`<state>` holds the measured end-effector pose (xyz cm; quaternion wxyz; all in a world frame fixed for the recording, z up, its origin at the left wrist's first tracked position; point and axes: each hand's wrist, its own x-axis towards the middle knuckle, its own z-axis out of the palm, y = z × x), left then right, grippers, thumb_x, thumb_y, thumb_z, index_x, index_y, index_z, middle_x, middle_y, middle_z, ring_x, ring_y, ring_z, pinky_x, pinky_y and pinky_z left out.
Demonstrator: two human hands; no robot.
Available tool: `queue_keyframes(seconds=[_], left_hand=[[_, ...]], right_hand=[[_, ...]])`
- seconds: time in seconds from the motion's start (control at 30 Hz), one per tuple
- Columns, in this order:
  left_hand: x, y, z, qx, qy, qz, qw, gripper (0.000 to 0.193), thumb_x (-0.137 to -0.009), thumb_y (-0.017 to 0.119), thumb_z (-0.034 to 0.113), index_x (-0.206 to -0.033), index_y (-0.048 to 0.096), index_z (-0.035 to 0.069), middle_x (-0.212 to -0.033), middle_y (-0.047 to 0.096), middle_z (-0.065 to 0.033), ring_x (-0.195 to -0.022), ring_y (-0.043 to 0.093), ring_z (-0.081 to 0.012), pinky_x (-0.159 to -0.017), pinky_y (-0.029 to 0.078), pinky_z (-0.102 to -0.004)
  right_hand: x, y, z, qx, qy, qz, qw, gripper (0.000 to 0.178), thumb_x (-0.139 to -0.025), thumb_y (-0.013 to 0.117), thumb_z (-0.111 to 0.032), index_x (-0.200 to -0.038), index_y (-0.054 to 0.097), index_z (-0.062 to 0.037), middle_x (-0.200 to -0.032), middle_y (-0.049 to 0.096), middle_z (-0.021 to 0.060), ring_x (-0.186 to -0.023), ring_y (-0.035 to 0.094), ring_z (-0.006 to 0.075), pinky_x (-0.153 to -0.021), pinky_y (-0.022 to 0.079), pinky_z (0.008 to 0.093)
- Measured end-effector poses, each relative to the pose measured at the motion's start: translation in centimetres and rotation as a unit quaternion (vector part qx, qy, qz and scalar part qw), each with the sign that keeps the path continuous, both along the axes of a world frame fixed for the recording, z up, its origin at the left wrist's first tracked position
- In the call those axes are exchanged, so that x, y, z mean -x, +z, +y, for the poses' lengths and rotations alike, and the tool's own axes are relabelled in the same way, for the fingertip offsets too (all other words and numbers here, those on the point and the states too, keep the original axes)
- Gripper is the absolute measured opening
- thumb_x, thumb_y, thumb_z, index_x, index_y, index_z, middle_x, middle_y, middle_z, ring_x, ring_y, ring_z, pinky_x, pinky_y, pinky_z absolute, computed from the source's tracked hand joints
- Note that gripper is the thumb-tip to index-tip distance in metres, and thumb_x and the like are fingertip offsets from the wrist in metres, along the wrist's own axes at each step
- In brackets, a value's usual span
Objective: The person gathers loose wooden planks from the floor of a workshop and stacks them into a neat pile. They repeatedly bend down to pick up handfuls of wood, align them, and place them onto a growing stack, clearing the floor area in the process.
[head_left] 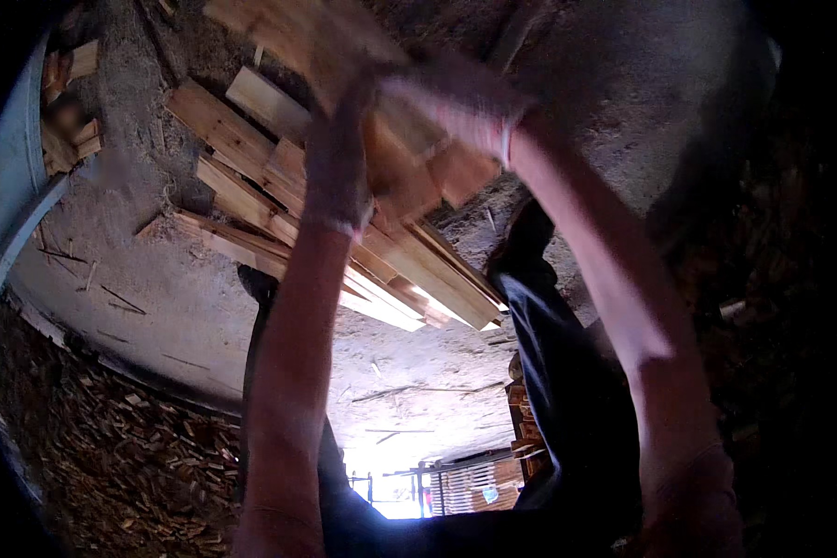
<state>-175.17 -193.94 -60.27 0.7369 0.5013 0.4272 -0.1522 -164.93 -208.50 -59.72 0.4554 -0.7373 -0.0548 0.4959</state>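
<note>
Both my hands wear pale gloves and are blurred by motion above a pile of sawn wooden boards. My left hand (pixel 339 167) is closed at the edge of a broad wooden board (pixel 298 42), which is smeared too and slants toward the upper left. Across from it my right hand (pixel 460 102) reaches in from the right and closes at the same board, its fingers close to the left ones. Beneath them lies the pile of boards (pixel 223 126), fanned out at a slant, with several long pieces (pixel 432 270) pointing toward my feet. Exact finger positions are hard to make out.
My dark-trousered legs (pixel 558 363) straddle the pile on a dusty floor (pixel 158 307) with thin sticks. A heap of wood scraps (pixel 121 456) lies at the lower left. A pale blue curved panel (pixel 14 177) stands at far left, beside wooden pieces (pixel 84 139).
</note>
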Motion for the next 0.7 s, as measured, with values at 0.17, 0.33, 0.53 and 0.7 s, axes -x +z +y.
queue_keyframes(seconds=[0.17, 0.33, 0.53, 0.7], left_hand=[[11.5, 8.7, -5.0, -0.017, 0.04, 0.057, 0.997, 0.076, -0.099, 0.069, 0.04, -0.153, 0.039, -0.003, -0.143, 0.055, -0.0152, -0.129, 0.053, -0.0249, -0.107, 0.044, -0.0382], [23.5, 16.2, -10.4, -0.021, 0.165, 0.172, 0.971, 0.056, -0.101, 0.068, 0.026, -0.149, 0.047, 0.004, -0.135, 0.061, -0.0089, -0.12, 0.06, -0.0203, -0.102, 0.049, -0.0348], [33.7, 10.2, -9.0, -0.123, -0.295, 0.166, 0.933, 0.062, -0.103, 0.058, 0.044, -0.146, 0.049, 0.001, -0.134, 0.061, -0.0237, -0.121, 0.061, -0.0378, -0.102, 0.05, -0.0469], [24.1, 15.6, -4.0, -0.208, -0.471, 0.164, 0.842, 0.07, -0.095, 0.061, 0.055, -0.139, 0.057, 0.001, -0.133, 0.063, -0.027, -0.126, 0.06, -0.0419, -0.105, 0.048, -0.0474]], right_hand=[[8.8, 10.2, -3.3, 0.052, -0.02, 0.118, 0.991, 0.08, -0.097, 0.066, -0.054, -0.146, 0.043, 0.0046, -0.128, 0.065, 0.0282, -0.116, 0.068, 0.0352, -0.099, 0.054, 0.0422], [19.9, 14.5, -6.7, 0.089, 0.072, 0.125, 0.986, 0.082, -0.092, 0.067, -0.061, -0.139, 0.043, 0.0022, -0.106, 0.072, 0.0273, -0.098, 0.073, 0.0419, -0.08, 0.058, 0.0482], [25.0, 11.8, -6.7, 0.178, 0.207, 0.147, 0.951, 0.085, -0.086, 0.073, -0.059, -0.143, 0.042, -0.004, -0.114, 0.069, 0.03, -0.106, 0.071, 0.0407, -0.086, 0.057, 0.0516], [24.8, 14.2, -5.1, 0.235, 0.157, 0.074, 0.956, 0.085, -0.087, 0.071, -0.055, -0.15, 0.044, -0.0053, -0.137, 0.061, 0.0265, -0.125, 0.061, 0.0408, -0.104, 0.049, 0.0469]])
